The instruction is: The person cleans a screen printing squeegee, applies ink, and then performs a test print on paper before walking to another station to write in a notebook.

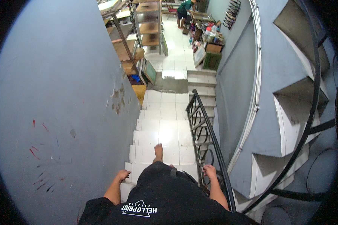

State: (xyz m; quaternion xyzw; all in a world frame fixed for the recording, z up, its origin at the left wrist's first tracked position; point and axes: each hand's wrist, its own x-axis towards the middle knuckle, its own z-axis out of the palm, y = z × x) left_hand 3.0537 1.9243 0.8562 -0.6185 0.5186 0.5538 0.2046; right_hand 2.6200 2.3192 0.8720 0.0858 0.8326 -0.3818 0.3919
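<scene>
Treading carefully on these white-tiled steps [178, 154], we would do well to use the black metal handrail [215, 140] with looped scrollwork, which runs along their right side. Our right hand [209, 171] is just beside it, fingers loosely bent and seemingly holding nothing; whether it brushes the metal we cannot tell. Our left hand [124, 175] hangs released too, fingers half curled, near the blue-grey painted wall [64, 112]. One bare foot [158, 153] points ahead on the tiles, so we judge it best to set weight over the whole sole and mind the bright glare, which could hide a step's lip. At the flight's far end, a rough grey cement patch [171, 85] probably calls for a change of footing. Beyond it, a tall rack with brown wooden shelves [149, 28] and a green-faced panel [150, 71] stand on the left, while a person in a green top [184, 10] bends forward at the far right.
</scene>
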